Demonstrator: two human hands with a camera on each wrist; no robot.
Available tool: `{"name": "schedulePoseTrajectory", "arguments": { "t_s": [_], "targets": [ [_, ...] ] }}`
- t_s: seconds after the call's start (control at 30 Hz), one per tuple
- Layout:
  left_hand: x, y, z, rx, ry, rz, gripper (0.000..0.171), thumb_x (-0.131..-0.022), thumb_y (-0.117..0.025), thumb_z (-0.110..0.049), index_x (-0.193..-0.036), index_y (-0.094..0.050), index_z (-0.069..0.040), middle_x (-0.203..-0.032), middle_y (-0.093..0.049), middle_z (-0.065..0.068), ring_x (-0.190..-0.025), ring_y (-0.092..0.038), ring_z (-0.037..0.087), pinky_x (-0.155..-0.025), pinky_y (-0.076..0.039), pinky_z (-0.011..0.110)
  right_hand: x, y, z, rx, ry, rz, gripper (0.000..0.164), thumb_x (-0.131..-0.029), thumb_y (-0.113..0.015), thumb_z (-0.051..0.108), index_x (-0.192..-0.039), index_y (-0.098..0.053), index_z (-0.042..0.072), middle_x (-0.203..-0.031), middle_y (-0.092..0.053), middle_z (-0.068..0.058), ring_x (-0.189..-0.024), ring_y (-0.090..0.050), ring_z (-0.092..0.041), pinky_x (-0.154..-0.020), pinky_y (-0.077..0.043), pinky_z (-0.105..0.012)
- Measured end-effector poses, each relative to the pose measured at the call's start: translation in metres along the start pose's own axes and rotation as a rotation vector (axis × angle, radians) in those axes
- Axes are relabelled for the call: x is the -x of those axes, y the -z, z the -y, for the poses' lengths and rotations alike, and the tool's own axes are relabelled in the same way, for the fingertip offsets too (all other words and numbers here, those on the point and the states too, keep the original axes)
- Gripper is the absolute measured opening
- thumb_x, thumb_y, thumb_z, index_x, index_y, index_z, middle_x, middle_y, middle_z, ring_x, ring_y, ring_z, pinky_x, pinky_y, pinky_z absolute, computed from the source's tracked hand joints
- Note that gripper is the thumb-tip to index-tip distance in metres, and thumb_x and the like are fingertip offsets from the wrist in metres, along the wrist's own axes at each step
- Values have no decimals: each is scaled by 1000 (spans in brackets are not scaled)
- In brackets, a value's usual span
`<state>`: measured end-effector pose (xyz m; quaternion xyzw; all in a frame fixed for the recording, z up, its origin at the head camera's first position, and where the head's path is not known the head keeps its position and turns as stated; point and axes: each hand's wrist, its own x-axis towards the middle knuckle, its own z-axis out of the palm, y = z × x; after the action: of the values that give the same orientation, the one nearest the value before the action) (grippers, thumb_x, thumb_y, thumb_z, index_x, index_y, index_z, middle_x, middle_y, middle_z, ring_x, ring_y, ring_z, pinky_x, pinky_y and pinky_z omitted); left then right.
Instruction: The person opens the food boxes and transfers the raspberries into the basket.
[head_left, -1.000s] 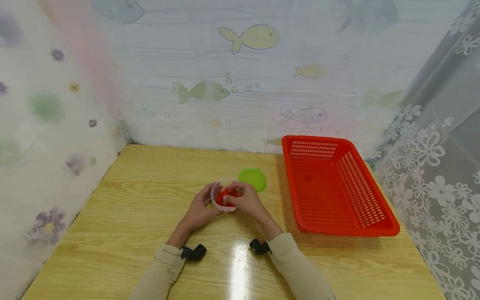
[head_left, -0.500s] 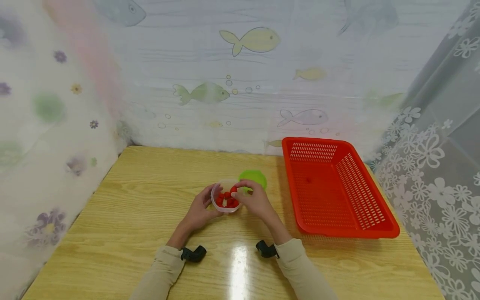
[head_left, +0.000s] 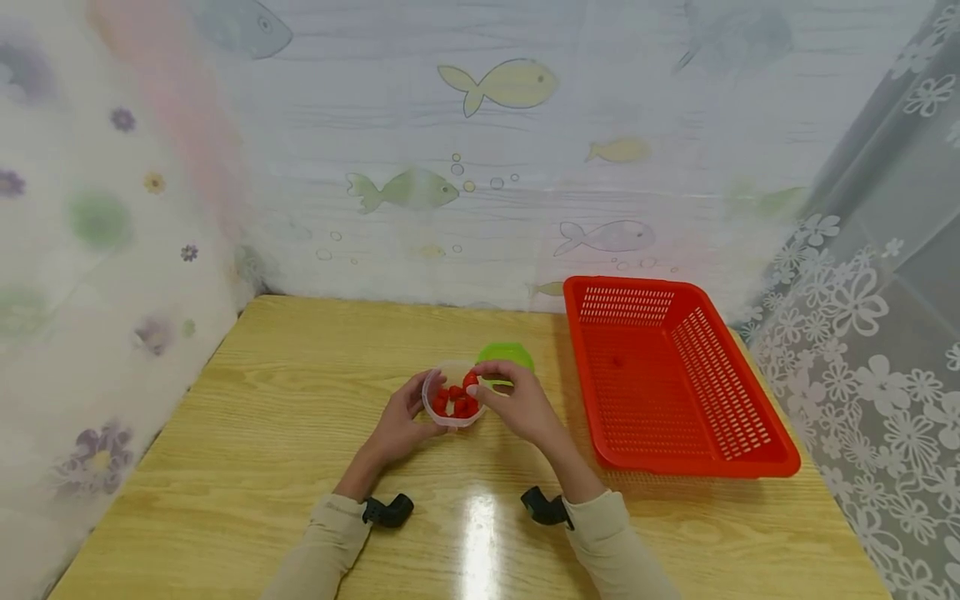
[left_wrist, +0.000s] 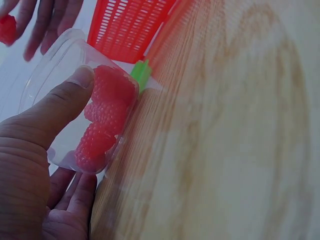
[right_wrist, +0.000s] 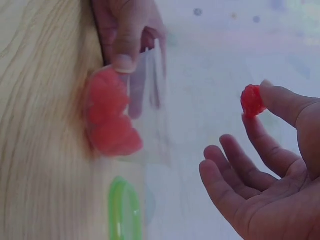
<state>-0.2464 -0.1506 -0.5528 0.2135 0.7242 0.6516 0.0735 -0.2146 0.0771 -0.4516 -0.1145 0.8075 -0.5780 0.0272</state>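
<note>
A clear plastic container (head_left: 454, 422) with several red raspberries (left_wrist: 103, 112) inside stands on the table. My left hand (head_left: 397, 423) grips it from the left; in the left wrist view the thumb presses its near wall and the other fingers lie on the far side. Above the container's right rim, my right hand (head_left: 521, 402) pinches a single raspberry (right_wrist: 252, 101) between thumb and index finger. The remaining fingers of that hand are loosely bent. Behind the right hand lies a green lid (head_left: 507, 353), partly hidden by it.
A large red plastic basket (head_left: 693, 463) with slotted walls stands on the right of the wooden table (head_left: 247, 467). A fish-patterned curtain (head_left: 405, 267) hangs behind the table, and a floral one (head_left: 862, 383) hangs at the right.
My right hand has come up out of the container with a raspberry between its fingertips and shifted slightly right. The left hand keeps its hold on the container.
</note>
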Motion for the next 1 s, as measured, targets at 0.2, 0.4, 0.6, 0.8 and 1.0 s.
{"name": "schedulePoseTrajectory", "arguments": {
  "t_s": [0.2,0.4,0.6,0.8,1.0],
  "targets": [
    [1,-1,-1,-3,-7,-2,88,-81,-83,2,-155,-36,-2,-153,-48,21,-145,-43,34,-117,-37,45,7,6,15,-23,28,16,29,-96,-72,12,-122,-68,1,-122,-67,-13,-118,-62,-32,-104,-53,-48],
    [1,-1,-3,-16,-5,-2,88,-81,-84,1,-156,-36,-3,-153,-48,19,-145,-43,33,-117,-37,45,9,16,23,-66,76,22,29,-97,-69,7,-124,-66,-2,-121,-66,-17,-116,-63,-31,-100,-56,-40],
    [0,0,-1,-14,-17,-9,87,-80,-84,4,-154,-38,-2,-152,-49,20,-145,-43,34,-116,-37,45,18,34,41,-93,113,28,30,-97,-68,5,-126,-64,-3,-126,-65,-19,-118,-63,-35,-98,-57,-32],
    [-1,0,0,6,-18,-6,87,-79,-84,6,-153,-40,-1,-151,-49,21,-144,-43,35,-116,-39,42,30,60,59,-57,104,38,32,-98,-67,10,-129,-63,0,-128,-65,-16,-117,-66,-32,-94,-58,-30],
    [-1,0,1,3,-23,-3,87,-79,-84,5,-154,-39,-2,-152,-48,22,-144,-43,35,-116,-38,44,39,92,68,50,92,25,27,-99,-68,16,-125,-66,7,-119,-69,-11,-106,-69,-25,-90,-59,-31]
  ]
}}
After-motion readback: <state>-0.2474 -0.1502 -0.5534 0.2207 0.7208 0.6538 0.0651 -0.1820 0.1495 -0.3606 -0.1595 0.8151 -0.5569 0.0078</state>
